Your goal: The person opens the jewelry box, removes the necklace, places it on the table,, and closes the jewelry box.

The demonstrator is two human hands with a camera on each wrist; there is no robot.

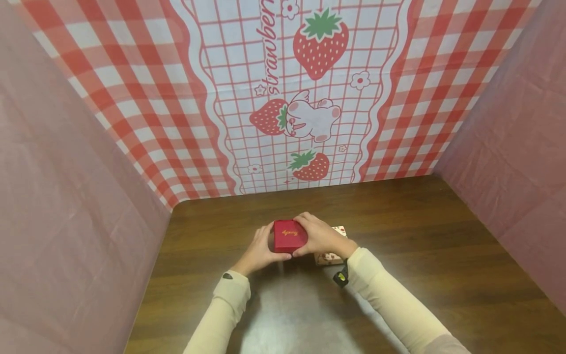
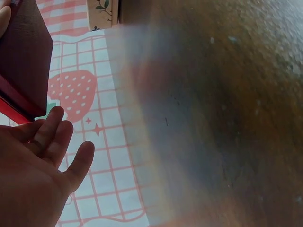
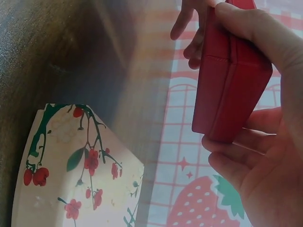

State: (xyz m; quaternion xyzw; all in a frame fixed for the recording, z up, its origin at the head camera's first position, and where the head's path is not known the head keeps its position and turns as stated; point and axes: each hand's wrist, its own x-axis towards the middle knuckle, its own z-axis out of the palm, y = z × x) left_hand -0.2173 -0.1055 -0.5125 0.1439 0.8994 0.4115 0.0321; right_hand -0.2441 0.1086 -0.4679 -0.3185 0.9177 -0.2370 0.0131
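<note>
A small red box (image 1: 290, 235) with gold lettering on its top is held between both hands, its hinged-looking seam visible along the side in the right wrist view. My left hand (image 1: 260, 250) grips its left side, thumb at the near edge and fingertips at the far corner. On the other side my right hand (image 1: 317, 235) holds it, the thumb (image 3: 241, 21) across one edge and the fingers under the opposite one. Beneath the right wrist lies a cream box (image 1: 329, 258) with red flowers and green stems, partly hidden by that hand in the head view.
The brown wooden table (image 1: 398, 236) lies under everything. Behind it hangs a red-and-white checked cloth (image 1: 309, 98) printed with strawberries. Pink cloth walls (image 1: 66, 196) close off the left and right sides.
</note>
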